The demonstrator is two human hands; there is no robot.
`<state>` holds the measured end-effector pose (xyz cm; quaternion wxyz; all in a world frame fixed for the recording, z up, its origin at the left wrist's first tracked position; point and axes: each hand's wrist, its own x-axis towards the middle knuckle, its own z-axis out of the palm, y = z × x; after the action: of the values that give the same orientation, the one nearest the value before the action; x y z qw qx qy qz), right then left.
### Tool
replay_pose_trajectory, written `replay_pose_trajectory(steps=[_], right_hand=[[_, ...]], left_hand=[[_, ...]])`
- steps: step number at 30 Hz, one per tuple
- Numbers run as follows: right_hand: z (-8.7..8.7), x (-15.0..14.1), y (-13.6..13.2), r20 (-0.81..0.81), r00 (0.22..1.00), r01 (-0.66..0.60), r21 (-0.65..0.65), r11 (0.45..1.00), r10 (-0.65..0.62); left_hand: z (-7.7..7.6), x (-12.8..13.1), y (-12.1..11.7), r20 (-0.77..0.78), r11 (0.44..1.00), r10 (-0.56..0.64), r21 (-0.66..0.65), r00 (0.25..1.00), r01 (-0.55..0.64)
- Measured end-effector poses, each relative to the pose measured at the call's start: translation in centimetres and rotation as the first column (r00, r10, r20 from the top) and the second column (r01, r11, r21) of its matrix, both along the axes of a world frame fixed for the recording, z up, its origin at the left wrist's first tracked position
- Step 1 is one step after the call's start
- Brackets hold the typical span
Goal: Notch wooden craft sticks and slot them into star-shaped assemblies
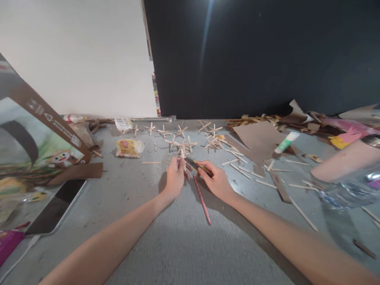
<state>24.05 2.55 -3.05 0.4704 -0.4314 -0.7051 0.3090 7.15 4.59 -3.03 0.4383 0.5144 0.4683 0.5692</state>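
Note:
My left hand [175, 176] pinches a pale wooden craft stick [183, 155] that points up and away from me. In my right hand [216, 180] is a slim black tool [194, 163] with yellowish marks, its tip near the stick; its exact kind is not clear. A red patterned pencil [202, 201] lies on the grey table [172, 245] just below and between the hands. Beyond them stand several small star-like pieces made of crossed sticks [191, 144]. A single stick [151, 162] lies left of my left hand.
Loose craft sticks [240, 171], brown cardboard [258, 138] and a glue stick [287, 142] lie to the right, near a pink bottle [341, 160]. On the left are a phone [56, 208], a yellow packet [130, 148] and a large printed bag [44, 130]. A dark panel [261, 55] rises behind.

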Motion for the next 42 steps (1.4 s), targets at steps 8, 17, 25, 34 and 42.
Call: replay_pose_trajectory(steps=[8,17,25,34,42], right_hand=[[0.13,-0.05,0.01,-0.013,1.0,0.002,0.011,1.0,-0.002],[0.46,-0.01,-0.04,-0.036,0.999,0.004,-0.035,0.999,-0.006],[0.55,0.07,0.02,-0.078,0.997,-0.006,-0.077,0.997,0.0],[0.74,0.0,0.0,-0.135,0.991,-0.041,-0.162,0.986,0.019],[0.56,-0.03,0.06,-0.216,0.976,-0.079,-0.231,0.97,0.028]], left_hand=[[0.18,0.05,0.07,0.027,1.0,0.013,0.024,1.0,-0.014],[0.36,-0.26,0.2,-0.026,0.992,0.076,0.1,0.997,-0.073],[0.33,-0.22,0.36,0.034,0.999,0.027,0.02,0.999,-0.028],[0.16,-0.42,0.56,0.048,1.0,0.011,0.015,0.999,-0.011],[0.11,-0.47,0.64,0.108,1.0,-0.013,-0.001,0.994,0.013]])
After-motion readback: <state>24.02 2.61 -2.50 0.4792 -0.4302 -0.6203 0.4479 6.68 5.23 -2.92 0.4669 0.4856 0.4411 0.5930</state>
